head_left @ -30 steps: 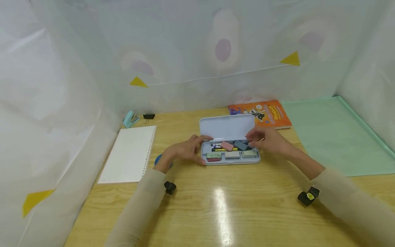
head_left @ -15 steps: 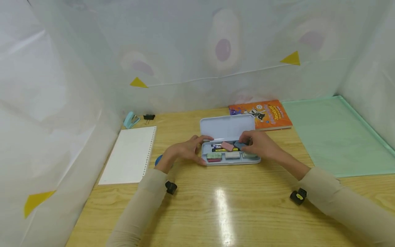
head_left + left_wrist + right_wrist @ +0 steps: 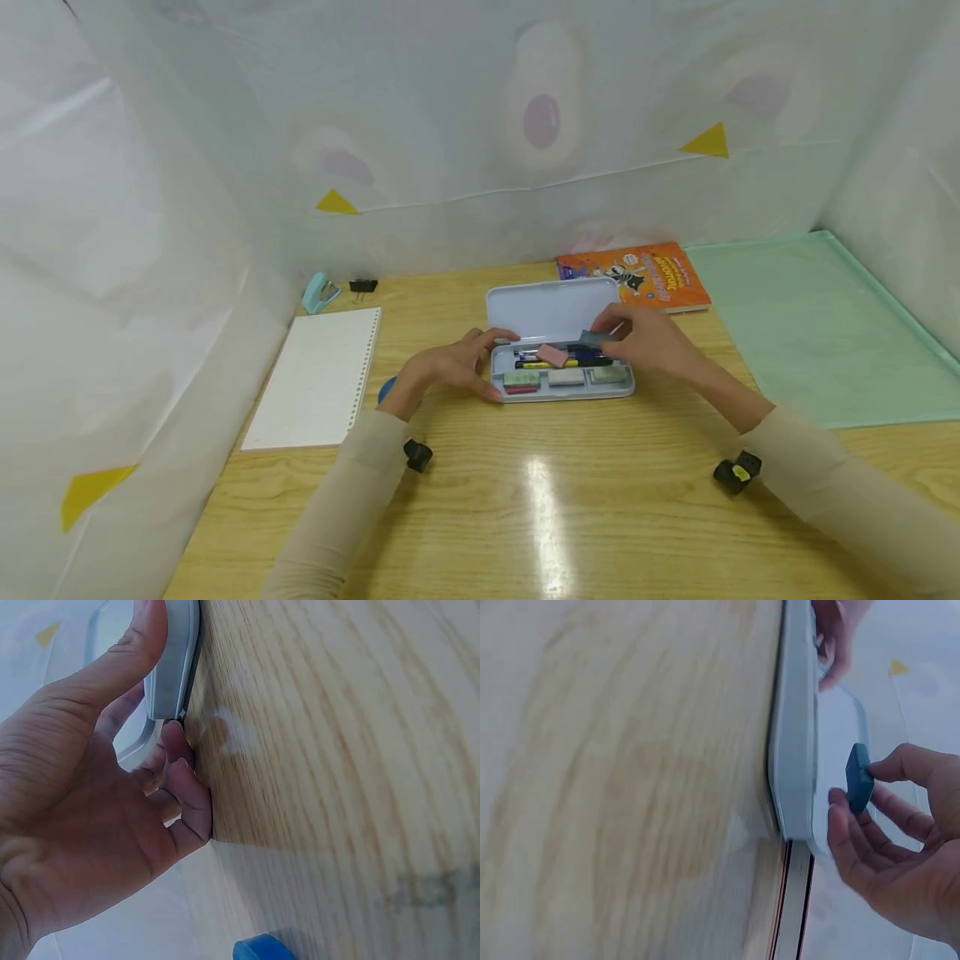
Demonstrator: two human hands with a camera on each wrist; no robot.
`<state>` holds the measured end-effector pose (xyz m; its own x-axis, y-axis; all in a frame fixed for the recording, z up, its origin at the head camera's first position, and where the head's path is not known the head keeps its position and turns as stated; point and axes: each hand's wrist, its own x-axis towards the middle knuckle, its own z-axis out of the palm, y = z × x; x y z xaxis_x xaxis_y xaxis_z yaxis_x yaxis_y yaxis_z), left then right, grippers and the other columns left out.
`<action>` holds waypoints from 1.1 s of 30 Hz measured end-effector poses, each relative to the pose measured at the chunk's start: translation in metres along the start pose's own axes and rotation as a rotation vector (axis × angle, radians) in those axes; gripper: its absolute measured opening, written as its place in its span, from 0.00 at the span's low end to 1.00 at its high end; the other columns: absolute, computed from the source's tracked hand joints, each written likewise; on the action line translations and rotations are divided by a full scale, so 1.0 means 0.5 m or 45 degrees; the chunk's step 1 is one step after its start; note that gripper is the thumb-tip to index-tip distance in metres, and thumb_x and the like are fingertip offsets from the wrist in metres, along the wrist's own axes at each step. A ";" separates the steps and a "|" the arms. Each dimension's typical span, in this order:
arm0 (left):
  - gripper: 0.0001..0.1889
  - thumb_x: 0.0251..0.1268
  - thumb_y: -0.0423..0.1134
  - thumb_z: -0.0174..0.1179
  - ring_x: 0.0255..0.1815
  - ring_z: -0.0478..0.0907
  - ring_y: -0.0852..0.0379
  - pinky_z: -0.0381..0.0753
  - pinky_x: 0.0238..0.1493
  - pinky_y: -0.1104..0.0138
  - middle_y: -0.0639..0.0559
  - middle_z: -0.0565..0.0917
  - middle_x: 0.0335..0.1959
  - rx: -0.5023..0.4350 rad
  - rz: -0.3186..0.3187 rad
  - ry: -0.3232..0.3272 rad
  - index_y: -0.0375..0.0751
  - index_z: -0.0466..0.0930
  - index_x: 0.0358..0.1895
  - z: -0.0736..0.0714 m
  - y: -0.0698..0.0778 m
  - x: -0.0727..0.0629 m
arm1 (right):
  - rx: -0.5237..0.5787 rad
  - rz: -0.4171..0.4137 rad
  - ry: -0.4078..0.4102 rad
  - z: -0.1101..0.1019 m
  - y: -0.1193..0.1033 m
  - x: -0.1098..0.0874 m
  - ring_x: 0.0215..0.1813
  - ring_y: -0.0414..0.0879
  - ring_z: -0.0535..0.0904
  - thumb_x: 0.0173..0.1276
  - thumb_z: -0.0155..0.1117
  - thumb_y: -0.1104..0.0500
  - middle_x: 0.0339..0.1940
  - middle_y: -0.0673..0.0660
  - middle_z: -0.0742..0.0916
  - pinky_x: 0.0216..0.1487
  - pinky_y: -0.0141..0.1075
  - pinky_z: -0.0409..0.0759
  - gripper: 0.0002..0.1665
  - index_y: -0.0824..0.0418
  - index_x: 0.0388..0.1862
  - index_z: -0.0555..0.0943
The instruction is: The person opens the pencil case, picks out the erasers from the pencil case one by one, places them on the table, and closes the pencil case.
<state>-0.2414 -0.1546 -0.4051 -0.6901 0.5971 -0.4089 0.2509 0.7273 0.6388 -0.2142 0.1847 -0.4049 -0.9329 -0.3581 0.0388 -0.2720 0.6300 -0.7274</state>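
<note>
Head view, clock read from the pale blue pencil case (image 3: pixel 566 397) on the wood-grain table (image 3: pixel 465 500): lid (image 3: pixel 551 308) laid back at 12. Your left hand (image 3: pixel 452 362) is at 9, thumb on the front corner, forefinger at the back one, spanning and gripping that end. Your right hand (image 3: pixel 648 342) is at 2, narrow, pinching a blue-grey eraser (image 3: pixel 595 338) toward the back of the right end.

Case contents: pink eraser (image 3: pixel 552 356) lying aslant over pens (image 3: pixel 527 353), a yellow-and-black pen (image 3: pixel 576 363) just in front. Front compartments: green eraser (image 3: pixel 521 378) at 8 with a red piece (image 3: pixel 521 389) beside it, white eraser (image 3: pixel 566 377) at 6, grey-green eraser (image 3: pixel 607 374) at 4.

Farther out: orange book (image 3: pixel 660 279) at 1, partly behind the lid; pale green mat (image 3: pixel 832 333) toward 3; punched notepad (image 3: pixel 315 379) at 9; light blue stapler (image 3: pixel 318 293) and black binder clip (image 3: pixel 363 286) near 10. A blue object (image 3: pixel 386 389) at 9 is partly hidden by your left wrist.

Left wrist view: your thumb lies along the case toward 12, other fingers curled in below its corner. The blue object shows at 6, cut by the frame.

Right wrist view: your right hand comes in from 4, thumb and fingertips on the blue-grey eraser, held clear above the case rim. Your left hand is at 12, at the case's far end.
</note>
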 end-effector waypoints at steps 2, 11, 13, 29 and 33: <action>0.49 0.58 0.47 0.79 0.65 0.62 0.47 0.65 0.69 0.48 0.43 0.62 0.70 0.006 0.000 0.000 0.63 0.56 0.80 0.000 0.001 0.000 | 0.035 -0.012 0.006 -0.018 0.010 -0.006 0.46 0.50 0.84 0.71 0.70 0.61 0.48 0.57 0.88 0.46 0.41 0.81 0.10 0.59 0.49 0.87; 0.49 0.59 0.48 0.78 0.66 0.62 0.47 0.65 0.69 0.49 0.43 0.62 0.71 0.006 0.005 0.005 0.63 0.56 0.80 0.001 -0.001 0.001 | 0.286 0.199 0.061 -0.079 0.079 -0.025 0.50 0.38 0.81 0.75 0.69 0.50 0.55 0.58 0.87 0.50 0.33 0.80 0.22 0.63 0.60 0.84; 0.49 0.59 0.48 0.78 0.66 0.62 0.47 0.65 0.70 0.48 0.43 0.62 0.71 0.007 0.005 0.004 0.63 0.56 0.80 0.002 -0.002 0.002 | 0.265 0.215 0.089 -0.082 0.094 -0.026 0.49 0.36 0.80 0.75 0.69 0.51 0.55 0.59 0.87 0.50 0.32 0.79 0.22 0.64 0.59 0.84; 0.49 0.58 0.48 0.79 0.67 0.62 0.46 0.64 0.71 0.46 0.43 0.62 0.71 0.000 0.007 0.011 0.64 0.57 0.79 0.003 0.001 0.004 | 0.088 0.260 -0.022 -0.097 0.129 -0.034 0.61 0.56 0.79 0.77 0.66 0.50 0.60 0.66 0.86 0.51 0.39 0.77 0.22 0.63 0.60 0.85; 0.49 0.58 0.47 0.79 0.68 0.62 0.46 0.64 0.72 0.46 0.43 0.62 0.71 0.004 -0.001 0.011 0.64 0.56 0.79 0.001 0.002 0.000 | 0.069 0.270 -0.053 -0.113 0.128 -0.044 0.68 0.63 0.74 0.79 0.63 0.46 0.65 0.68 0.83 0.56 0.44 0.75 0.26 0.63 0.64 0.83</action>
<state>-0.2408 -0.1537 -0.4051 -0.6963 0.5934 -0.4037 0.2525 0.7291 0.6361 -0.2244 0.2717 -0.4135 -0.9571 -0.2499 -0.1465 -0.0563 0.6567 -0.7521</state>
